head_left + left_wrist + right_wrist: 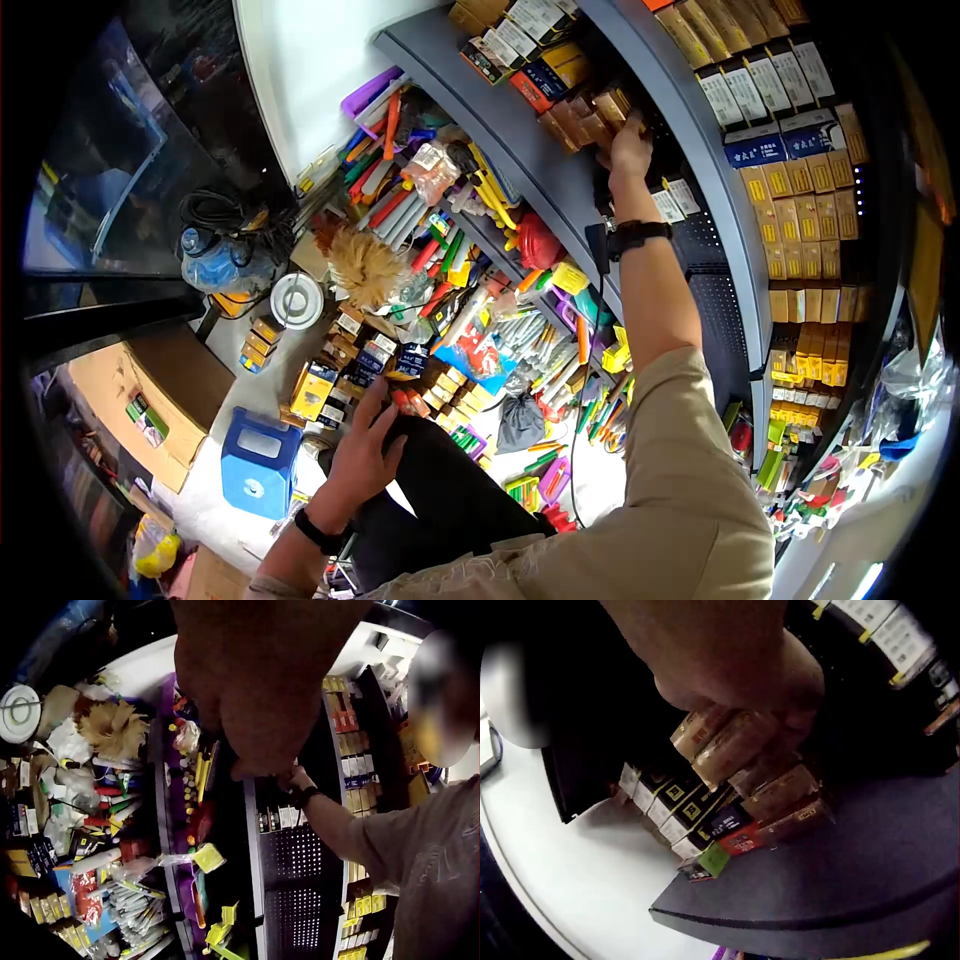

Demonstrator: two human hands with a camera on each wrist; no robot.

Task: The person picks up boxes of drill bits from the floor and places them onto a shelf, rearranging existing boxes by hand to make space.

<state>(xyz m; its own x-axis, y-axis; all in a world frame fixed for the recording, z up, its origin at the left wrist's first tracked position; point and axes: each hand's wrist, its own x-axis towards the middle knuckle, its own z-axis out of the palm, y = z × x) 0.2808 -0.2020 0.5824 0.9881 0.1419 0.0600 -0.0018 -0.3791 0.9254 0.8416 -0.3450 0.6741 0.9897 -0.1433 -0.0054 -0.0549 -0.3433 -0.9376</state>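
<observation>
In the head view my right hand [630, 152] reaches onto the dark grey shelf [470, 110] and grips small brown cardboard boxes [612, 104]. The right wrist view shows the hand above two brown boxes [731, 746], its fingertips largely hidden behind them. More brown boxes [787, 796] lie on the shelf just below, beside a red box [742, 838] and black-and-white boxes [676, 802]. My left hand [362, 462] is near my knee with fingers spread loosely and nothing held. Closest to it are dark blue and brown boxes [375, 355] piled on the floor.
Stacked small boxes [800, 190] fill another shelf at the right. Markers and pens [530, 345] crowd the racks and floor in the middle. A blue plastic container [258, 462] and a large open carton [150, 405] stand at the left. A thin cable hangs down past the shelf.
</observation>
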